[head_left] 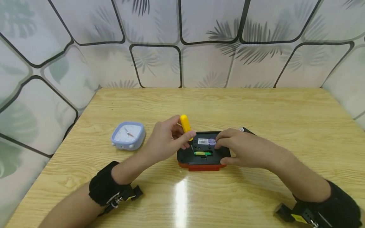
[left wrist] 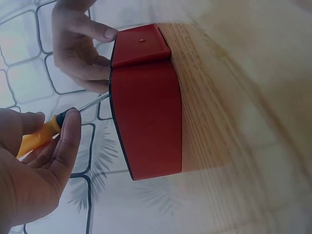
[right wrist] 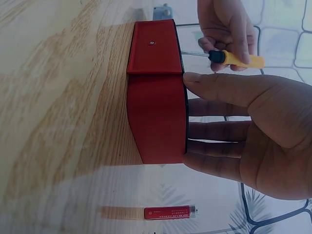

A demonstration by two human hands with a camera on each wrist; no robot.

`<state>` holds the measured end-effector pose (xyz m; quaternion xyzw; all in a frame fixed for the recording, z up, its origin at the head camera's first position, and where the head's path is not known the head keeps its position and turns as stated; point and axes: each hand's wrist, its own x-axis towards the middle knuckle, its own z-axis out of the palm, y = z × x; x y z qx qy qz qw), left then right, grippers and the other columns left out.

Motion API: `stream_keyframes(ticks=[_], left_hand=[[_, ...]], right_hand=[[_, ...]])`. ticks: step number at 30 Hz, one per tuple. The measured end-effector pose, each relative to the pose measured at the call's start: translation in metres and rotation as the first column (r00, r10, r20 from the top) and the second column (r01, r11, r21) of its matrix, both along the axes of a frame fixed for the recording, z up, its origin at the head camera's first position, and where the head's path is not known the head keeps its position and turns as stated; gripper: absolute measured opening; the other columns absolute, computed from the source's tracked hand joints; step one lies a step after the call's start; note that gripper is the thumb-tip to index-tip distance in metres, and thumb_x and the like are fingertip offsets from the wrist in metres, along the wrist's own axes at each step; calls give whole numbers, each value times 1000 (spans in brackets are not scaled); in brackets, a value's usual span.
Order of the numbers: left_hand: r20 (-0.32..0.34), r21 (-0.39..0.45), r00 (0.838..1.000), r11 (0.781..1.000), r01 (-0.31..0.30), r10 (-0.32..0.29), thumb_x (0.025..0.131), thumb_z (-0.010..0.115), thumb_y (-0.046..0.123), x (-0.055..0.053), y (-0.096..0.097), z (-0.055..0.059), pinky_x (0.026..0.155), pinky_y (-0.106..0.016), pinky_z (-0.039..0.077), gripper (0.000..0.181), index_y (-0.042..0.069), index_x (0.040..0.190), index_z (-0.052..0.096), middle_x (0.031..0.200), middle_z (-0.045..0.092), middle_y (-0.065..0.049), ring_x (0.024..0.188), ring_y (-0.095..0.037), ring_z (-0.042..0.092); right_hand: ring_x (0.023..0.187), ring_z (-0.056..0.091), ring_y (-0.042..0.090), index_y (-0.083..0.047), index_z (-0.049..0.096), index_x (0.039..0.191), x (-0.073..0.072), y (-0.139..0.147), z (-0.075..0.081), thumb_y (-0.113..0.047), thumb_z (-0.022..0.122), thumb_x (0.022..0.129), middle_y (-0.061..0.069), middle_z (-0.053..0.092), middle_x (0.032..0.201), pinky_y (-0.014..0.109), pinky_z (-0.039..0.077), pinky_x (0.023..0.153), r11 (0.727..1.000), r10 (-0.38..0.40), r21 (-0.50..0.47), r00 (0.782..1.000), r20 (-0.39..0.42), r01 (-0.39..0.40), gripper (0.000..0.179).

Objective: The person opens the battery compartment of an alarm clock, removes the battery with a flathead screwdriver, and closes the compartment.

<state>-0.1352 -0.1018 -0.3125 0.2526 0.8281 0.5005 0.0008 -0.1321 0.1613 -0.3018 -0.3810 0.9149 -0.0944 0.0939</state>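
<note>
My left hand (head_left: 168,139) pinches a screwdriver (head_left: 185,123) with a yellow handle and a black collar. Its metal shaft slants down to the black back of a red boxy device (left wrist: 146,112), which lies with that back facing up. A green battery (head_left: 203,153) sits in a recess in the back, below a white barcode label (head_left: 202,141). On the device's right part rests my right hand (right wrist: 273,122), fingers extended and fingertips on the black back. Where the screwdriver's tip meets the back is hidden in both wrist views.
A light blue alarm clock (head_left: 128,136) stands left of the device, near my left forearm. To the right of the device a red battery (right wrist: 168,212) stands upright on the wooden table (head_left: 242,202). A small black piece (head_left: 249,130) lies behind my right hand.
</note>
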Motion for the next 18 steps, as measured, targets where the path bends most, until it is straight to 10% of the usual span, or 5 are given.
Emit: stream_keyframes(ticks=[8,18], left_hand=[[-116,19,993,1000,-2,5,90,76,16,2,-1,3,53,-24,58,19,5,92,60,77,73,-6,58,-9,68],[-57,37,995,995,88,-85,94,69,8,1,-1,-1,55,-25,60,14,5,99,56,81,71,-10,60,-11,70]], right_hand=[[117,60,26,-14,73,110,0,-1,0,-30,82,84,6,63,125,45,54,98,1000,3,0,1000,4,-3,32],[117,60,26,-14,72,110,0,1,-1,-30,82,84,7,63,126,46,54,97,1000,0,2,1000,4,0,33]])
